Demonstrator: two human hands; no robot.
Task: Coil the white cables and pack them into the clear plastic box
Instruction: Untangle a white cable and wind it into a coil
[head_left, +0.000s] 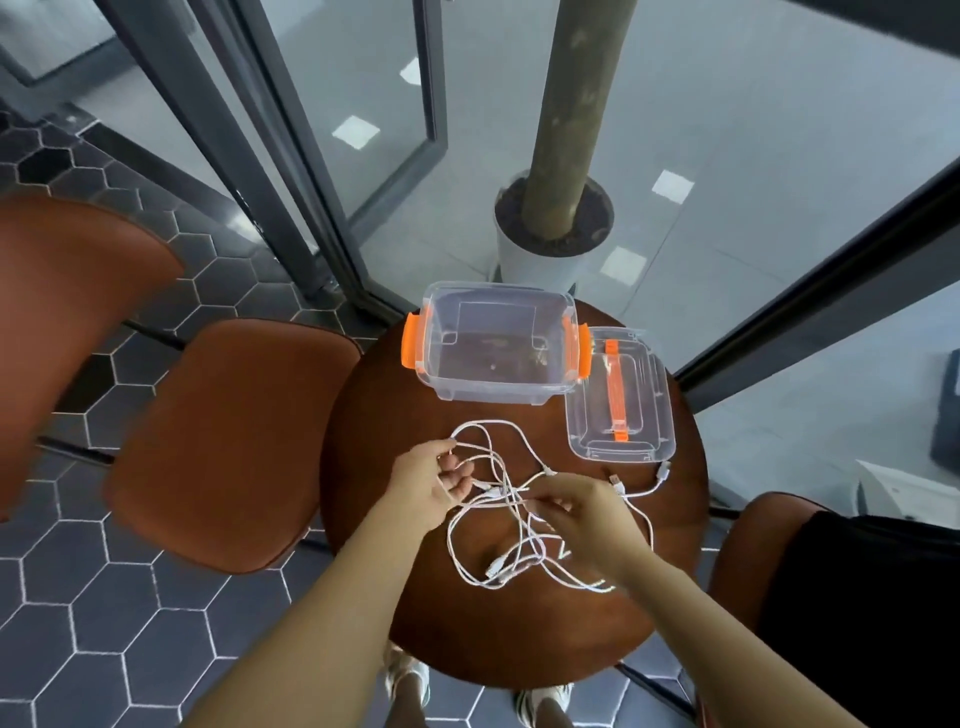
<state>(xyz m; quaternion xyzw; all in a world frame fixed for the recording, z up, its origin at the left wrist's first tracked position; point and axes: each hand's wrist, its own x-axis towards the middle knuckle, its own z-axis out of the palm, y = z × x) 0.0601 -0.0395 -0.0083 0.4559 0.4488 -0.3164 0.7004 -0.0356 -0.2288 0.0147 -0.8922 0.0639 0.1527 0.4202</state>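
Observation:
A loose tangle of white cables (511, 499) lies on the round brown table (405, 597). My left hand (434, 480) has its fingers curled round strands at the tangle's left side. My right hand (582, 512) pinches a strand near the middle of the tangle. The clear plastic box (496, 345) with orange clasps stands open and empty at the table's far edge. Its clear lid (621, 400) with an orange handle lies flat to the box's right. Two cable plugs (615, 480) lie just below the lid.
Two brown chairs (228, 441) stand to the left of the table and another (748, 551) to the right. A white planter (545, 260) with a trunk sits behind the box, beyond glass partitions. My feet show under the table's near edge.

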